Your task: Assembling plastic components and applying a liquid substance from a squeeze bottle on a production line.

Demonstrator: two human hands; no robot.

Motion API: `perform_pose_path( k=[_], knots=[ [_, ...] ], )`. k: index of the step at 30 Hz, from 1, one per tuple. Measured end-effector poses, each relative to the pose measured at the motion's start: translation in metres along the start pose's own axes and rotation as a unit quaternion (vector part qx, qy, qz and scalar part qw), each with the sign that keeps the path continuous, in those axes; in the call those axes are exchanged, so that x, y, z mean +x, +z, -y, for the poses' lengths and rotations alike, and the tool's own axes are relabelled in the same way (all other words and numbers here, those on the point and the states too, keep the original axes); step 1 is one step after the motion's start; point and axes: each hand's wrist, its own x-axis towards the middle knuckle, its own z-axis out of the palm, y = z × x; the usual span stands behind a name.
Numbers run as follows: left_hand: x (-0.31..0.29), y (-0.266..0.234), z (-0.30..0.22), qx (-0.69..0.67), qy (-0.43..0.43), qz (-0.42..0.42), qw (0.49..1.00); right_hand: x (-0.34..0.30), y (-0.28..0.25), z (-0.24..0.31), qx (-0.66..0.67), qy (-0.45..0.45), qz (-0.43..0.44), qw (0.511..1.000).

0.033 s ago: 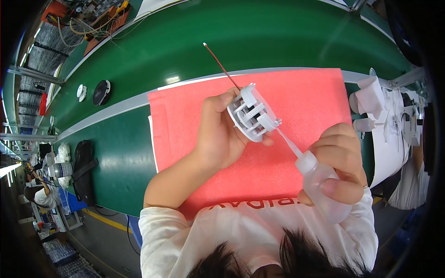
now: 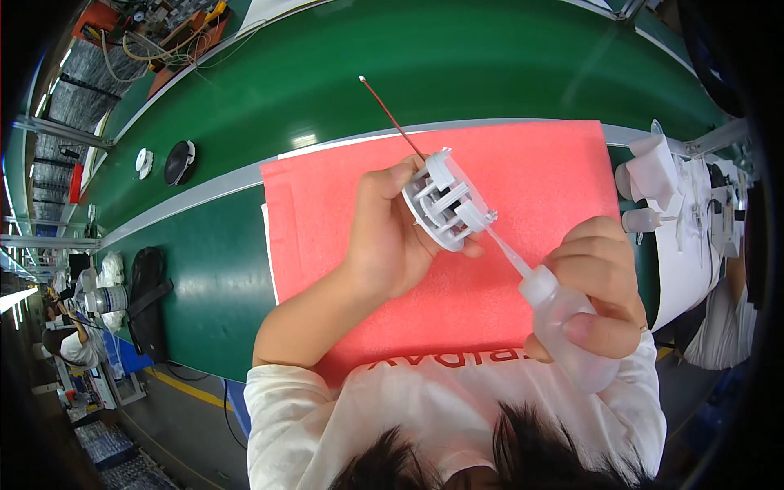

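Note:
Above a pink foam mat (image 2: 547, 171), my left hand (image 2: 382, 229) grips a round white plastic gear assembly (image 2: 445, 200) by its edge. Its open side with posts and gears faces right. A thin red wire (image 2: 380, 102) with a small white connector sticks out from it toward the far left. My right hand (image 2: 600, 286) is wrapped round a translucent squeeze bottle (image 2: 572, 339), tilted with its narrow nozzle (image 2: 508, 251) pointing up and left. The nozzle's tip is at the assembly's right edge; I cannot tell whether it touches.
On the green bench (image 2: 212, 278) lie a black round part (image 2: 179, 163) and a small white round part (image 2: 144, 163) at the far left. A black pouch (image 2: 149, 302) lies at the left. Another small squeeze bottle (image 2: 641, 220) and a white cup (image 2: 649, 171) are at the right.
The gear assembly has turned very slightly in my left hand. My right hand and the bottle stay practically where they were.

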Motion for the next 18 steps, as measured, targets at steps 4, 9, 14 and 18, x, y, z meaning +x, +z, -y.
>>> perform_pose_path(
  k=[4, 9, 14, 18],
  knots=[
    [-0.0019, 0.0079, 0.0013, -0.033, -0.018, -0.043, 0.998, -0.0009, 0.0018, 0.0004, 0.0, 0.025, 0.005, 1.0],
    [-0.003, 0.0082, 0.0008, -0.033, -0.044, -0.032, 0.998, -0.0022, 0.003, -0.0008, -0.013, 0.012, 0.006, 1.0],
    [-0.0026, 0.0053, -0.0005, -0.093, -0.085, -0.023, 0.992, -0.0036, 0.0021, -0.0024, -0.009, -0.007, 0.021, 1.0],
    [-0.0027, 0.0062, -0.0021, -0.164, -0.119, -0.019, 0.979, -0.006, 0.0031, -0.0017, -0.014, -0.007, 0.025, 1.0]
  ],
)
